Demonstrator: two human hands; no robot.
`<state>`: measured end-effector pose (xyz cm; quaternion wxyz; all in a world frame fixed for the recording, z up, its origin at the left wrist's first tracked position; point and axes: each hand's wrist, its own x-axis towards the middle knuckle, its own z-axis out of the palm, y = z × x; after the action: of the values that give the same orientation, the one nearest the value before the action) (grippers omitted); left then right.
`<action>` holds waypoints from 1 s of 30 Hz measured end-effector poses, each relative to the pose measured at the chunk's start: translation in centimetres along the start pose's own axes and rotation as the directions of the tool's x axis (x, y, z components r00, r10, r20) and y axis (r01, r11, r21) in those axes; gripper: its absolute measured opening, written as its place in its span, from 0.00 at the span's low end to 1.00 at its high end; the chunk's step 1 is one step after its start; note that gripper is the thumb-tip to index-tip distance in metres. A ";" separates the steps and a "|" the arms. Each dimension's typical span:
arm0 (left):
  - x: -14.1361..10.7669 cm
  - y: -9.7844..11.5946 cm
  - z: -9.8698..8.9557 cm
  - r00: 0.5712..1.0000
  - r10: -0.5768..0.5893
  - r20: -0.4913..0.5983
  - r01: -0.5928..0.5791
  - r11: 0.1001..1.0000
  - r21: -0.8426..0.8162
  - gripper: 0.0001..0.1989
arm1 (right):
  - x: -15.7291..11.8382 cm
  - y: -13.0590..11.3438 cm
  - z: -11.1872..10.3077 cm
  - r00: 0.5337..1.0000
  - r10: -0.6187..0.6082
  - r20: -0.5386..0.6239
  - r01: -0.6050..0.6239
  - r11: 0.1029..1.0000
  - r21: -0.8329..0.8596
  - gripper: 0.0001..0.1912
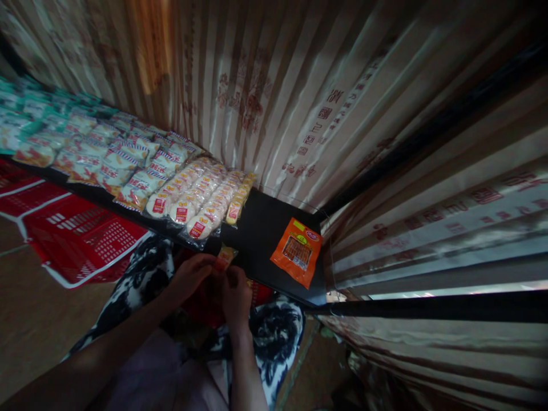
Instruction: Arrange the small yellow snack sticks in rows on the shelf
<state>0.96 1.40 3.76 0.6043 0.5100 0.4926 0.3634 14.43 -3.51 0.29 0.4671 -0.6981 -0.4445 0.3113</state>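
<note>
A small clear packet with an orange and red label [224, 258] is held between my two hands, in front of the black shelf [261, 240]. My left hand [193, 276] pinches its left side, and my right hand [237, 290] grips its lower right side. Just beyond it, similar yellowish packets [240, 200] stand in a short row. To their left are rows of round, pale wrapped snacks with red labels [200, 226]. An orange packet [298, 251] lies flat at the shelf's right end.
White and blue snack bags [117, 165] and green bags [36, 108] fill the shelf's left part. Red baskets [85, 234] with white handles sit below at the left, and red basket mesh shows beneath my hands. Printed pleated curtains [257, 91] hang behind and at the right.
</note>
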 end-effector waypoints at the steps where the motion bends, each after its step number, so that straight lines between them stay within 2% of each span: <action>1: 0.1 0.1 0.1 1.000 -0.004 -0.003 0.004 1.000 -0.007 0.14 | 0.2 -0.2 -0.1 1.000 -0.002 0.004 0.002 1.000 -0.004 0.08; 5: 0.4 0.4 0.4 1.000 0.013 -0.010 -0.013 0.999 -0.029 0.14 | 0.8 -1.2 -0.5 1.000 0.000 0.026 0.000 1.000 -0.018 0.08; 11: 1.1 0.6 0.7 0.998 0.061 -0.025 -0.061 0.998 0.000 0.13 | 1.7 -2.6 -0.9 1.000 -0.023 -0.005 0.023 0.994 -0.109 0.06; 18: 2.0 0.7 1.2 0.973 0.221 -0.060 -0.211 0.967 0.146 0.13 | 2.9 -3.7 -1.1 0.996 -0.083 0.020 0.084 0.995 -0.063 0.07; 30: 3.4 -0.3 1.5 0.923 0.375 -0.083 -0.339 0.898 0.281 0.14 | 5.7 -2.8 0.2 0.994 -0.094 0.049 0.099 0.989 -0.111 0.12</action>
<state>3.24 4.12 2.73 0.4199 0.6411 0.4739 0.4339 15.68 2.20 2.75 0.4315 -0.6941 -0.5048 0.2780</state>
